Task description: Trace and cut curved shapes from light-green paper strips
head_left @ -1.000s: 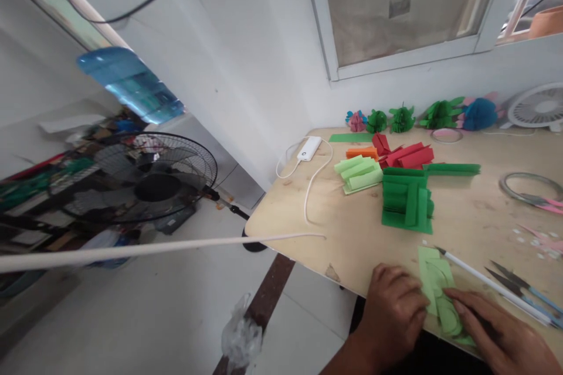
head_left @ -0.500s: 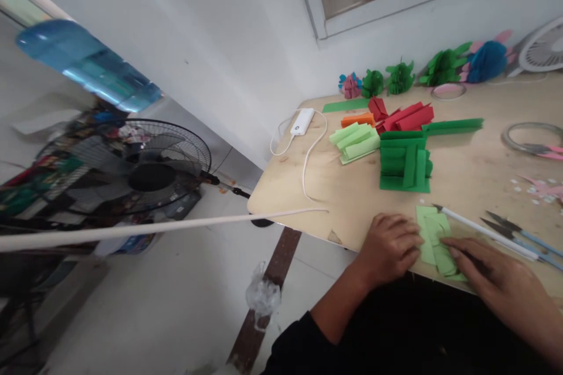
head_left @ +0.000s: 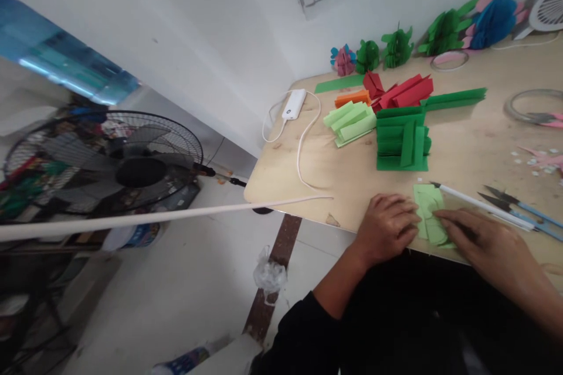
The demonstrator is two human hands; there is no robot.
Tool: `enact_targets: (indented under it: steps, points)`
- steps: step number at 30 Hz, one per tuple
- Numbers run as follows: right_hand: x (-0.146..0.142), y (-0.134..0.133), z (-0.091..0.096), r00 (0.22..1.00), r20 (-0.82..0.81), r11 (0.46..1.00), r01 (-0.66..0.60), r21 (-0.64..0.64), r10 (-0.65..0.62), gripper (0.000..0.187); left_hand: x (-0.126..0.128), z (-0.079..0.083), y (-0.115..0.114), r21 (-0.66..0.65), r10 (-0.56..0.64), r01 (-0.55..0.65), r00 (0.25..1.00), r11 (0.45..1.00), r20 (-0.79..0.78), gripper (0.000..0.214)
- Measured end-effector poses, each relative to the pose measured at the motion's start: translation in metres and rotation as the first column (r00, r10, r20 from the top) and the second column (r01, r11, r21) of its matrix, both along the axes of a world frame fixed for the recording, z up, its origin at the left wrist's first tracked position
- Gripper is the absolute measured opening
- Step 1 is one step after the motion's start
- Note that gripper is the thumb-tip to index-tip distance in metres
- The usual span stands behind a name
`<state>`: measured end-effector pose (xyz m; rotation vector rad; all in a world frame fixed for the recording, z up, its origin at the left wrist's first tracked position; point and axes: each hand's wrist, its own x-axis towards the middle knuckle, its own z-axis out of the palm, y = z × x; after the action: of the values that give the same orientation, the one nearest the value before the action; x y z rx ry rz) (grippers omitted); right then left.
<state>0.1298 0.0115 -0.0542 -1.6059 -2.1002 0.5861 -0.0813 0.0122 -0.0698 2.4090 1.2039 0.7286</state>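
Observation:
Light green paper (head_left: 421,196) lies at the table's near edge, a smaller curved piece of the same colour on top of it. My left hand (head_left: 389,225) rests flat at the paper's left side, fingers stretched out and fingertips on its edge. From the right, my right hand (head_left: 488,246) pinches the small piece with thumb and fingers; its lower part is partly hidden. A white pencil-like stick (head_left: 484,206) with a dark tip lies just beyond the right hand. Blue-handled thread snips (head_left: 523,208) lie farther right.
Folded dark green paper (head_left: 401,140), light green strips (head_left: 352,122), red paper (head_left: 404,94) and an orange piece (head_left: 353,98) lie beyond the hands. Paper figures (head_left: 398,48) line the wall. A white power bank (head_left: 294,104) with a cable sits left. Pink-handled scissors (head_left: 545,119) lie right.
The view has shifted, so the table items sit higher in the picture. The small light green piece has turned slightly under my right fingers. My left hand stays at the paper's left edge.

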Motion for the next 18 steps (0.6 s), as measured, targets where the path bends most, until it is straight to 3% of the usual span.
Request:
enact_targets:
  steps: [18]
  points:
    - [-0.0069, 0.0, -0.0002, 0.996, 0.085, 0.998, 0.008, 0.055, -0.012, 0.041, 0.0008, 0.002, 0.0001, -0.017, 0.01, -0.011, 1.0, 1.0, -0.017, 0.024]
